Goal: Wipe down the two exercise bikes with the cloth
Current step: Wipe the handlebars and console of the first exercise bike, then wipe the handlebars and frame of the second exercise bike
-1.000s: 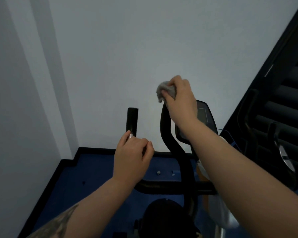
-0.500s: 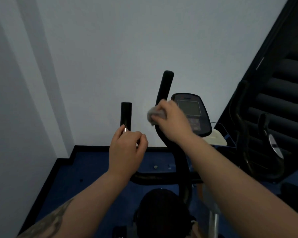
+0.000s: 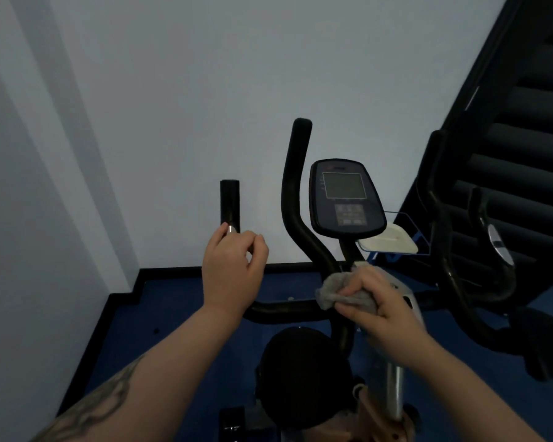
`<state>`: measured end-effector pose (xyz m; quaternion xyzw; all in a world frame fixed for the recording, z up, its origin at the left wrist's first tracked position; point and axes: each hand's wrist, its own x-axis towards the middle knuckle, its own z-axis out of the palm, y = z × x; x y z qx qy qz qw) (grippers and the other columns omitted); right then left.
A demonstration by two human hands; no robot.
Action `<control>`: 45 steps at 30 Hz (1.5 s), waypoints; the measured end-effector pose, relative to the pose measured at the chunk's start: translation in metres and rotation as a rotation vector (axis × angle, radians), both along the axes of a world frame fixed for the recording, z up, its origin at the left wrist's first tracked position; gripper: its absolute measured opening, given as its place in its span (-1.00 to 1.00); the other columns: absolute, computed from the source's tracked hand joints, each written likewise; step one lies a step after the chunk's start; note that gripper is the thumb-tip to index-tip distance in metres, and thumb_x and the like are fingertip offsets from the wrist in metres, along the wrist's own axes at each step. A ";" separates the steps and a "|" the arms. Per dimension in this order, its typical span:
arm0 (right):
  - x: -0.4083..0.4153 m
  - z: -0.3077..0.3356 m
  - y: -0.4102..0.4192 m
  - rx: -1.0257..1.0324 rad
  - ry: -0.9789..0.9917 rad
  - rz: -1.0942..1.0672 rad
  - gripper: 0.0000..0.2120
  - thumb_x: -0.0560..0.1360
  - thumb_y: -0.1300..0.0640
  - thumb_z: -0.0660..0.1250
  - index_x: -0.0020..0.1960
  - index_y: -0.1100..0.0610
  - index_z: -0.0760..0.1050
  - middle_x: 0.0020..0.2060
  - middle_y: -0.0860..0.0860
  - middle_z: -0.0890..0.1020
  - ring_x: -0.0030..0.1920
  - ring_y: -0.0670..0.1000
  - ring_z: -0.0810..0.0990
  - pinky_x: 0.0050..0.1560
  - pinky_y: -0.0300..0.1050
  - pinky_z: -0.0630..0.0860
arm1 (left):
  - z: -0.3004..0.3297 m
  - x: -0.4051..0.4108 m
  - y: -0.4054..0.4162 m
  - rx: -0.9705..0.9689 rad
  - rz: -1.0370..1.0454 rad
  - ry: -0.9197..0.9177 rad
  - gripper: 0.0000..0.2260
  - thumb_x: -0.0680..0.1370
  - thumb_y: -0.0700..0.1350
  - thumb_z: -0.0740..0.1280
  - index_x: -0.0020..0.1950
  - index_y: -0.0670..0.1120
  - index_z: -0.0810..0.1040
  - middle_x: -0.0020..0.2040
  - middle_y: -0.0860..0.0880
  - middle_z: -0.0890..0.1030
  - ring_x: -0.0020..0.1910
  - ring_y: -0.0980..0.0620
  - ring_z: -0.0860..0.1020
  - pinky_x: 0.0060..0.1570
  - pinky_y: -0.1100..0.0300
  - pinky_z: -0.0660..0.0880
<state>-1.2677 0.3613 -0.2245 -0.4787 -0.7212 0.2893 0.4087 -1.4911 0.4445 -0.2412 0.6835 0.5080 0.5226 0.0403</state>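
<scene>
Cloth (image 3: 342, 290), bunched in the curled fingers (image 3: 361, 309) of the right hand (image 3: 383, 304), has travelled down from the right handlebar (image 3: 292, 186) tip to its base beside the crossbar, indicating that upright is wiped, while the left hand (image 3: 233, 272) stays wrapped round the left handlebar (image 3: 229, 200).

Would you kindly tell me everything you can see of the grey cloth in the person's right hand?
The cloth is a small, pale grey rag, soft and fuzzy-looking, bunched into a wad. The right hand grips it with curled fingers, so only its left part shows past the fingertips. It is pressed against the near bike's black handlebar, near where the upright right grip curves down into the crossbar, below the console. Whether it is damp cannot be told.
</scene>
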 end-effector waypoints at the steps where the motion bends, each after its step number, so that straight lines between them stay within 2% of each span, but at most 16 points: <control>1: 0.000 -0.004 -0.008 -0.012 0.019 -0.027 -0.81 0.45 0.30 0.43 -0.18 0.07 0.48 -0.18 -0.10 0.45 -0.12 -0.07 0.48 -0.08 -0.29 0.39 | 0.000 0.000 0.000 -0.007 -0.001 -0.012 -0.59 0.59 -0.08 0.07 -0.33 -0.20 0.53 -0.43 -0.07 0.54 -0.45 -0.05 0.42 0.40 0.03 0.29; 5: -0.012 -0.005 -0.035 -0.105 0.088 -0.166 -0.78 0.44 0.32 0.43 -0.22 0.07 0.46 -0.17 -0.02 0.49 -0.13 -0.17 0.49 -0.12 -0.38 0.38 | 0.002 -0.002 -0.002 -0.049 -0.058 -0.098 -0.62 0.60 -0.08 0.09 -0.34 -0.13 0.52 -0.42 0.00 0.55 -0.41 0.01 0.47 0.41 0.02 0.27; 10: -0.056 0.032 -0.018 -0.143 -0.039 -0.286 -0.85 0.43 0.06 0.46 -0.20 -0.11 0.50 -0.23 -0.14 0.57 -0.22 -0.25 0.55 -0.33 -0.45 0.39 | 0.001 -0.008 -0.001 -0.065 -0.186 -0.149 -0.66 0.60 -0.10 0.09 -0.30 -0.08 0.53 -0.34 0.12 0.55 -0.21 0.19 0.50 0.32 -0.10 0.34; 13: -0.087 0.035 0.000 -0.160 -0.483 -0.453 -0.90 0.45 -0.08 0.39 -0.04 -0.13 0.55 -0.09 -0.12 0.57 -0.08 -0.13 0.55 -0.20 -0.22 0.39 | -0.006 -0.020 -0.008 -0.079 -0.310 -0.037 -0.66 0.62 -0.09 0.08 -0.21 -0.11 0.58 -0.24 0.07 0.58 -0.13 0.24 0.49 0.36 -0.02 0.28; 15: -0.106 0.029 0.004 -0.219 -0.662 -0.526 -0.80 0.48 -0.09 0.35 0.05 -0.05 0.57 -0.03 -0.03 0.57 -0.01 0.01 0.57 -0.17 -0.13 0.41 | -0.010 -0.034 -0.017 -0.158 -0.415 -0.050 -0.70 0.65 -0.11 0.10 -0.08 -0.05 0.60 -0.06 0.08 0.61 0.11 0.31 0.47 0.42 0.16 0.21; 18: -0.128 0.035 0.005 -0.353 -0.355 -0.367 -0.87 0.45 -0.05 0.41 -0.07 -0.02 0.59 -0.14 -0.03 0.64 -0.08 0.01 0.62 -0.11 -0.04 0.57 | -0.005 -0.060 -0.039 -0.389 -0.547 -0.214 -0.78 0.67 -0.14 0.16 0.11 0.03 0.59 0.19 0.12 0.57 0.30 0.32 0.41 0.33 0.34 0.31; 20: -0.146 0.046 -0.003 -0.406 0.022 -0.269 -0.89 0.44 0.00 0.46 -0.12 0.02 0.62 -0.20 0.00 0.68 -0.11 0.01 0.66 -0.11 -0.02 0.62 | -0.001 -0.086 -0.060 -0.450 -0.587 -0.317 -0.81 0.66 -0.10 0.19 0.14 0.02 0.58 0.11 0.15 0.62 0.19 0.22 0.53 0.18 0.32 0.46; 23: -0.178 0.051 -0.024 -0.290 0.360 -0.318 -0.90 0.49 0.00 0.41 -0.09 0.02 0.63 -0.21 -0.08 0.69 -0.16 -0.14 0.66 -0.25 -0.31 0.53 | 0.003 -0.129 -0.088 -0.487 -0.572 -0.459 -0.83 0.63 -0.01 0.25 0.18 0.04 0.55 0.10 0.11 0.64 0.13 0.12 0.59 0.13 0.24 0.49; 25: -0.206 0.042 -0.043 -0.287 0.558 -0.264 -0.86 0.53 0.03 0.36 0.02 0.05 0.64 -0.13 -0.08 0.70 -0.11 -0.16 0.66 -0.22 -0.38 0.50 | 0.005 -0.160 -0.102 -0.569 -0.610 -0.554 -0.73 0.57 0.05 0.29 0.25 0.06 0.51 0.16 0.09 0.63 0.17 0.09 0.59 0.12 0.21 0.52; 30: -0.259 0.013 -0.086 -0.400 0.793 -0.173 -0.74 0.48 -0.01 0.31 0.09 0.04 0.65 0.02 -0.07 0.69 0.04 -0.11 0.65 -0.13 -0.33 0.53 | 0.011 -0.212 -0.121 -0.804 -0.732 -0.548 -0.61 0.44 0.20 0.44 0.24 0.18 0.54 0.11 0.07 0.66 0.13 0.09 0.62 0.10 0.08 0.55; 32: -0.274 0.002 -0.095 -0.414 0.762 -0.171 -0.80 0.47 0.02 0.33 0.01 0.03 0.68 0.00 -0.03 0.70 0.03 -0.09 0.65 -0.11 -0.31 0.53 | 0.007 -0.227 -0.125 -0.787 -0.724 -0.500 -0.63 0.37 0.16 0.46 0.17 0.18 0.59 -0.02 0.03 0.69 0.02 0.08 0.64 0.02 0.20 0.57; 34: -0.290 -0.009 -0.102 -0.366 0.702 -0.233 -0.88 0.45 0.21 0.41 -0.08 0.03 0.67 -0.07 -0.02 0.70 -0.02 -0.06 0.65 -0.11 -0.26 0.54 | 0.002 -0.242 -0.129 -0.761 -0.688 -0.412 -0.71 0.34 0.11 0.45 0.05 0.12 0.68 -0.10 0.01 0.69 -0.06 0.03 0.65 -0.04 0.25 0.57; 37: -0.303 -0.021 -0.110 -0.264 0.565 -0.345 -0.73 0.42 0.35 0.45 -0.05 0.00 0.58 -0.12 0.01 0.64 -0.06 -0.01 0.61 -0.10 -0.12 0.58 | -0.009 -0.265 -0.131 -0.779 -0.653 -0.296 -0.81 0.33 0.09 0.46 -0.09 0.13 0.71 -0.14 0.02 0.71 -0.12 0.03 0.66 -0.09 0.24 0.58; 41: -0.307 -0.023 -0.116 -0.369 0.258 -0.305 -0.53 0.39 0.20 0.51 0.21 -0.14 0.50 -0.08 -0.04 0.53 -0.07 -0.09 0.55 0.02 -0.15 0.56 | -0.016 -0.293 -0.130 -0.743 -0.574 -0.251 -0.84 0.29 0.09 0.50 -0.14 0.22 0.70 -0.19 0.00 0.71 -0.19 -0.04 0.65 -0.16 0.21 0.59; 43: -0.309 -0.024 -0.118 -0.397 0.061 -0.270 -0.51 0.35 0.07 0.55 0.22 -0.18 0.49 0.00 -0.07 0.53 0.01 -0.13 0.53 0.07 -0.18 0.53 | -0.015 -0.304 -0.129 -0.731 -0.541 -0.338 -0.80 0.30 0.08 0.50 -0.09 0.23 0.70 -0.18 -0.07 0.70 -0.19 -0.11 0.63 -0.15 0.21 0.58; 45: -0.311 -0.027 -0.121 -0.382 -0.039 -0.243 -0.55 0.33 -0.05 0.55 0.17 -0.21 0.51 -0.04 -0.10 0.51 -0.04 -0.20 0.51 -0.01 -0.30 0.49 | -0.012 -0.314 -0.127 -0.703 -0.529 -0.401 -0.78 0.42 -0.08 0.50 -0.03 0.23 0.69 -0.20 -0.02 0.69 -0.22 -0.11 0.59 -0.14 0.19 0.55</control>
